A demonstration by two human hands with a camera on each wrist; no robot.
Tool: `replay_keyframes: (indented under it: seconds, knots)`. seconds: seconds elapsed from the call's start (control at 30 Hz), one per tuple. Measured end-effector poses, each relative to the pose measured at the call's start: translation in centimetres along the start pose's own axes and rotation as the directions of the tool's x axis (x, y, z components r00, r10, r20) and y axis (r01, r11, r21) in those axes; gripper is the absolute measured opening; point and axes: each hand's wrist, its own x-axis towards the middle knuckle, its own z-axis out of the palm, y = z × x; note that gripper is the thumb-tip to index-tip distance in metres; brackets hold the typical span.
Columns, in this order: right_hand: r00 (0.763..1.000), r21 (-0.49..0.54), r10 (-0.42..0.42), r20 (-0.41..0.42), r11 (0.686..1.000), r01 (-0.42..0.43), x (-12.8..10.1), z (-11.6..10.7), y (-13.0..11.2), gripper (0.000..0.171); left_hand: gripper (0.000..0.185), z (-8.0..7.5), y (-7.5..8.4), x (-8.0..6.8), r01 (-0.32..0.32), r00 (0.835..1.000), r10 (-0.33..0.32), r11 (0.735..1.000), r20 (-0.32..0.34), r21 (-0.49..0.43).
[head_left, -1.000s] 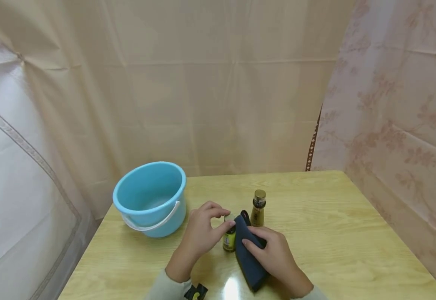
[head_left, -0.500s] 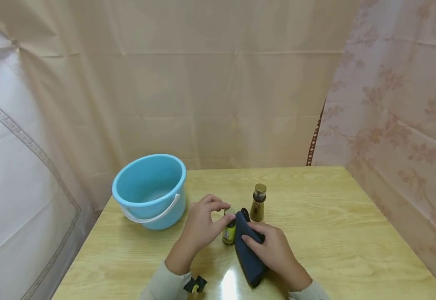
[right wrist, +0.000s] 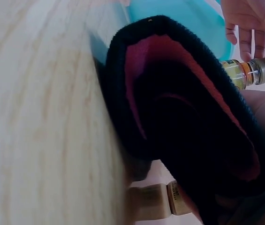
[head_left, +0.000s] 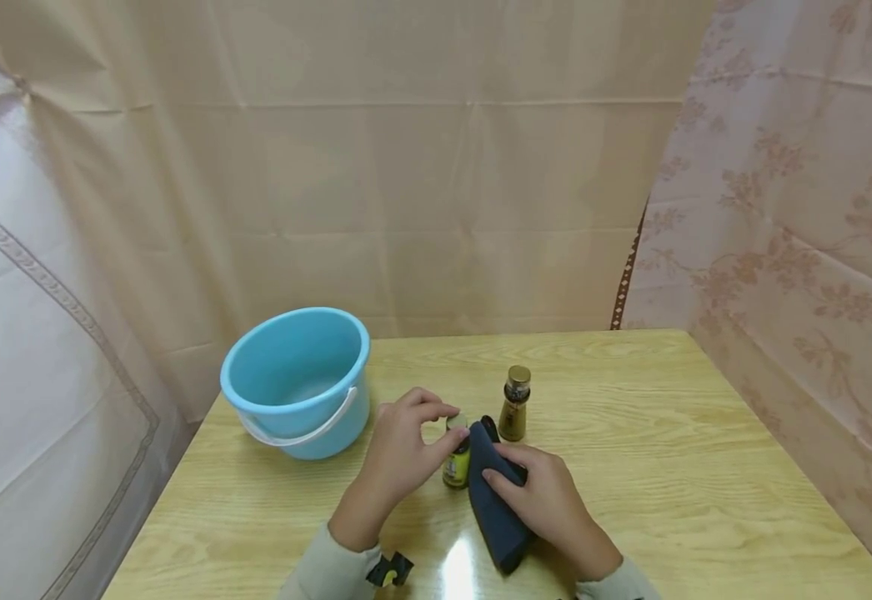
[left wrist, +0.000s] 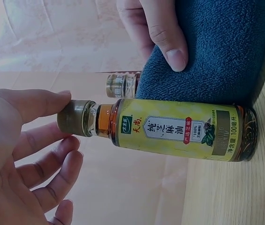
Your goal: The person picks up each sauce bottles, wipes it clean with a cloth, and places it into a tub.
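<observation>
My left hand [head_left: 402, 446] pinches the gold cap [left wrist: 76, 117] of a small sesame oil bottle [left wrist: 170, 129] between thumb and forefinger; its other fingers are loosely bent. This bottle stands upright on the table and has a yellow-green label. Right beside it, my right hand [head_left: 544, 492] grips a folded dark blue terry cloth [head_left: 498, 517], thumb on the near face. The cloth's edge overlaps the bottle's side in the left wrist view. From the right wrist, a reddish-pink inner layer [right wrist: 193, 61] shows within the fold. A small black loop [head_left: 489, 428] peeks out behind the cloth's top.
A second bottle [head_left: 513, 412], gold-capped with a tan-gold body, stands just behind the cloth. At the left back is a light blue bucket [head_left: 346, 425] with its white handle [head_left: 331, 421] hanging down in front. Beige curtain [head_left: 436, 183] hangs behind the wooden table [head_left: 669, 467].
The head view has tilted down a little, so everything sits slightly higher in it. Both hands keep the same holds, and the bottles and bucket stay in place.
</observation>
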Motion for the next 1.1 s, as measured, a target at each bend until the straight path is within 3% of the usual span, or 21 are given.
replay_keyframes:
  seconds: [0.3,0.6,1.1]
  knots:
    - [0.989,0.022,-0.126,-0.08,0.991,0.128,-0.2,0.1,-0.1,0.033,0.023,-0.2,0.1,0.0,0.005,1.0,-0.006,1.0,-0.003,-0.014]
    - [0.931,0.051,-0.299,-0.21,0.947,0.316,-0.6,-0.4,-0.4,0.031,0.026,-0.1,0.1,0.0,0.009,1.0,-0.009,1.0,0.018,-0.02]
    - [0.856,0.138,-0.404,-0.323,0.874,0.465,-0.6,-0.7,-1.1,0.037,0.024,0.0,-0.1,-0.1,-0.016,1.0,0.016,1.0,-0.001,-0.023]
